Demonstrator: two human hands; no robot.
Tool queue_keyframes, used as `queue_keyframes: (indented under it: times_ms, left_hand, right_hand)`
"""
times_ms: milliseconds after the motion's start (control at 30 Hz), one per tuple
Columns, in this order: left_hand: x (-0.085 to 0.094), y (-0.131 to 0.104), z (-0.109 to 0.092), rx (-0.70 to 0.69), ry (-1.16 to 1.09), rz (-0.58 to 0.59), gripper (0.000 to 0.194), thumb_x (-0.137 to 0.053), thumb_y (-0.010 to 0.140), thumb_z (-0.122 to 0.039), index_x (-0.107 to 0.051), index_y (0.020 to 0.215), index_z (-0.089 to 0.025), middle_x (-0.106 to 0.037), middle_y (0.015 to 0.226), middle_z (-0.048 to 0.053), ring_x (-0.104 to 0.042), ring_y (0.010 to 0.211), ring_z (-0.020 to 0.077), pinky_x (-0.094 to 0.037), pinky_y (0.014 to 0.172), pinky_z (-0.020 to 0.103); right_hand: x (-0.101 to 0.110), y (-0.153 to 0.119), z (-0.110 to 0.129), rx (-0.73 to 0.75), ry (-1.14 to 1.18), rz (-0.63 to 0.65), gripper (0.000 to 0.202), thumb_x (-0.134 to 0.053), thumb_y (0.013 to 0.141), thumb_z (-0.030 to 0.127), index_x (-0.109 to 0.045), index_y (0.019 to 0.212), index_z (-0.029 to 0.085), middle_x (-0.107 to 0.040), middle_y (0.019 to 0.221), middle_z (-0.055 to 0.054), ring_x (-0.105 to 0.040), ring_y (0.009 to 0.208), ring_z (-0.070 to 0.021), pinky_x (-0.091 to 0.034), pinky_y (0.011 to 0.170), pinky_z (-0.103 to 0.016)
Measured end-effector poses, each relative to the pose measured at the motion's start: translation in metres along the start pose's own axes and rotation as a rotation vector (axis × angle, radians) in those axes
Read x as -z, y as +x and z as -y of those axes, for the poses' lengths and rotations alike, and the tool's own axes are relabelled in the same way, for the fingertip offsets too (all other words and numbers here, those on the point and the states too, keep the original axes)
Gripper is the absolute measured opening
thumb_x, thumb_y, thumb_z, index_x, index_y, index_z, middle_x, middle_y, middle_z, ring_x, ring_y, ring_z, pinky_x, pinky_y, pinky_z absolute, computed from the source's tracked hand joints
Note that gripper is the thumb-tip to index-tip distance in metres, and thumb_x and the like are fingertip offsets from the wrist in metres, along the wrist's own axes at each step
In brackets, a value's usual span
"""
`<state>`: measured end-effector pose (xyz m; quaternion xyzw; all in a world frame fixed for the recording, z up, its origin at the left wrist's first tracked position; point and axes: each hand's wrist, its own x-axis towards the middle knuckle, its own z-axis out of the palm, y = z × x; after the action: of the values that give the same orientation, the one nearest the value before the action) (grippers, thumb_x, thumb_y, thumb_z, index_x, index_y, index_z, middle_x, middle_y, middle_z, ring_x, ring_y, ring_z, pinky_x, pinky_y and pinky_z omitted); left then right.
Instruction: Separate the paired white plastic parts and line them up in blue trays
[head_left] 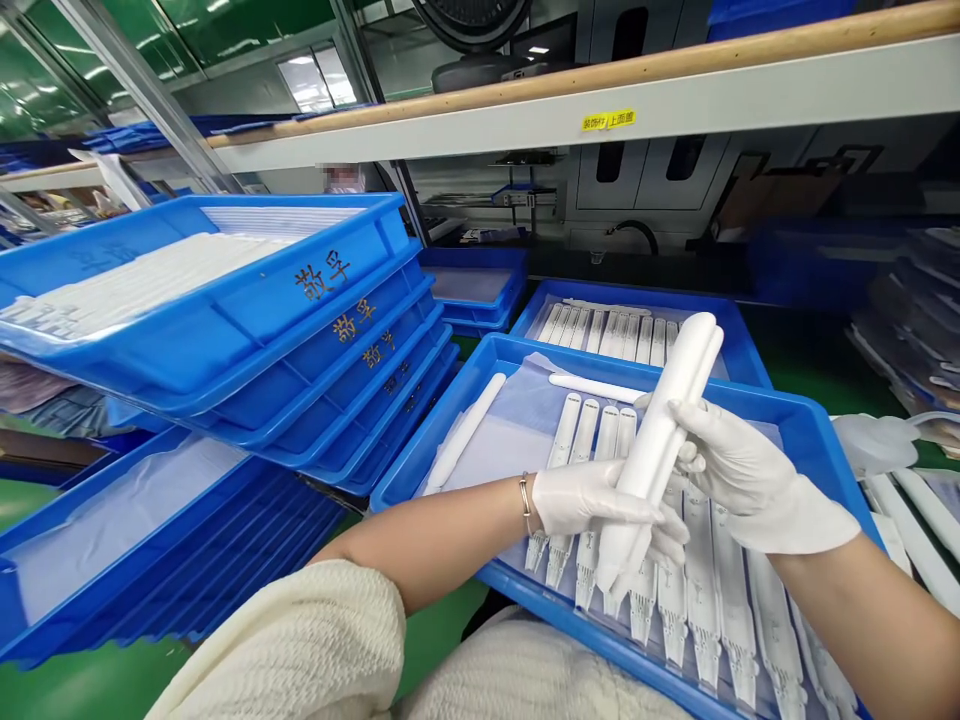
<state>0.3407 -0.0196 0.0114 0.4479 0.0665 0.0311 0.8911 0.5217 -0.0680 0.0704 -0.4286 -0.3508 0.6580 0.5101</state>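
Two long white pieces (pixel 660 430), perhaps more, lie together in our gloved hands, slanting above the near blue tray (pixel 562 612). Our left hand (pixel 574 500) wraps the lower part, fingers slightly apart and curled round the sides; our right hand (pixel 757 480) pinches the edge higher up, thumb on one side, fingertips tucked behind. Light, we'd judge, and stiff like moulded plastic, with a smooth face that could skate under glove fabric. So we'd hold the broad middle by its long edges, from both sides, lest one piece slide off the other. The narrow ends look the delicate bit: down in the tray, the row of white parts (pixel 739 600) shows fine toothed tips that a knock could bend or chip. That row sits right under our hands, so there's little room to dip low. Over on the left of the tray, a loose white strip (pixel 469 435) leans by the wall, and another (pixel 592 386) lies near the far side. Beyond, a second filled tray (pixel 739 330) sits close behind. The stacked blue trays (pixel 300 330) crowd our left, and the shelf beam (pixel 480 130) crosses ahead, limiting a high lift forward.
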Motion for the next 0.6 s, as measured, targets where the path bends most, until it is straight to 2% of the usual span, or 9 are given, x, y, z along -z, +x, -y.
queue_keyframes:
  times_ms: [67, 133, 233, 300, 333, 367, 433, 533, 600]
  left_hand:
    - [-0.003, 0.0, -0.002, -0.003, 0.045, -0.087, 0.074, -0.091, 0.069, -0.049, -0.057, 0.128, -0.018, -0.068, 0.089, 0.004, -0.073, 0.08, 0.0218, -0.06, 0.084, 0.048]
    - [-0.006, 0.001, -0.005, -0.041, 0.175, -0.238, 0.07, -0.087, 0.074, -0.046, -0.055, 0.129, -0.017, -0.065, 0.087, 0.002, -0.07, 0.074, 0.0182, -0.06, 0.079, 0.042]
    - [-0.003, 0.003, -0.007, -0.069, 0.58, -0.578, 0.063, -0.082, 0.076, -0.047, -0.056, 0.125, -0.016, -0.064, 0.092, 0.005, -0.067, 0.076, 0.0198, -0.059, 0.074, 0.039]
    - [0.0, 0.003, -0.006, -0.029, 0.861, -0.765, 0.059, -0.081, 0.075, -0.052, -0.06, 0.116, -0.016, -0.064, 0.096, 0.008, -0.066, 0.083, 0.0249, -0.057, 0.075, 0.042]
    - [0.001, 0.003, -0.004, -0.008, 0.937, -0.807, 0.058, -0.081, 0.074, -0.054, -0.06, 0.113, -0.017, -0.064, 0.097, 0.008, -0.065, 0.086, 0.0268, -0.057, 0.076, 0.043]
    - [0.002, 0.002, -0.004, 0.001, 0.959, -0.808, 0.058, -0.081, 0.073, -0.056, -0.061, 0.111, -0.018, -0.064, 0.096, 0.008, -0.065, 0.088, 0.0276, -0.056, 0.076, 0.043]
    - [0.001, -0.001, -0.003, -0.015, 0.853, -0.718, 0.059, -0.083, 0.073, -0.056, -0.059, 0.113, -0.019, -0.063, 0.093, 0.006, -0.065, 0.085, 0.025, -0.057, 0.074, 0.04]
    - [-0.006, -0.007, -0.008, -0.007, 0.481, -0.401, 0.065, -0.081, 0.075, -0.06, -0.055, 0.117, -0.018, -0.064, 0.092, 0.004, -0.066, 0.073, 0.0187, -0.058, 0.066, 0.035]
    - [-0.009, -0.01, -0.012, 0.035, 0.292, -0.23, 0.068, -0.08, 0.076, -0.063, -0.053, 0.119, -0.018, -0.064, 0.093, 0.005, -0.066, 0.067, 0.0161, -0.057, 0.059, 0.032]
  right_hand:
    - [-0.002, 0.0, 0.0, 0.013, -0.016, 0.0, 0.041, -0.083, 0.08, 0.051, -0.061, 0.069, 0.019, -0.043, 0.057, 0.003, -0.037, 0.049, -0.0072, -0.043, 0.046, -0.021]
    - [-0.001, 0.003, -0.002, 0.053, -0.069, -0.102, 0.036, -0.085, 0.078, 0.051, -0.068, 0.082, 0.02, -0.05, 0.063, 0.002, -0.043, 0.055, -0.0085, -0.047, 0.051, -0.02]
    - [0.003, 0.007, -0.009, 0.05, -0.197, -0.282, 0.047, -0.083, 0.078, 0.059, -0.07, 0.105, 0.024, -0.06, 0.077, -0.001, -0.049, 0.06, -0.0108, -0.045, 0.049, -0.021]
    - [0.006, 0.009, -0.014, 0.016, -0.271, -0.314, 0.051, -0.081, 0.078, 0.062, -0.068, 0.108, 0.024, -0.058, 0.073, 0.0, -0.047, 0.057, -0.0109, -0.041, 0.045, -0.021]
    - [0.007, 0.009, -0.015, 0.001, -0.285, -0.306, 0.05, -0.082, 0.078, 0.062, -0.068, 0.107, 0.023, -0.055, 0.068, 0.001, -0.044, 0.055, -0.0105, -0.039, 0.044, -0.021]
    - [0.009, 0.009, -0.016, -0.007, -0.284, -0.29, 0.047, -0.083, 0.078, 0.06, -0.069, 0.104, 0.023, -0.053, 0.065, 0.002, -0.043, 0.054, -0.0102, -0.038, 0.043, -0.021]
    - [0.011, 0.008, -0.014, 0.002, -0.239, -0.251, 0.04, -0.084, 0.078, 0.055, -0.069, 0.093, 0.022, -0.05, 0.062, 0.002, -0.043, 0.055, -0.0101, -0.038, 0.045, -0.021]
    - [0.014, 0.007, -0.007, 0.009, -0.135, -0.128, 0.044, -0.083, 0.079, 0.055, -0.059, 0.067, 0.02, -0.046, 0.057, 0.001, -0.042, 0.055, -0.0104, -0.043, 0.051, -0.024]
    - [0.015, 0.007, -0.003, 0.003, -0.091, -0.034, 0.048, -0.08, 0.081, 0.055, -0.056, 0.061, 0.019, -0.041, 0.054, 0.002, -0.04, 0.053, -0.0101, -0.045, 0.054, -0.026]
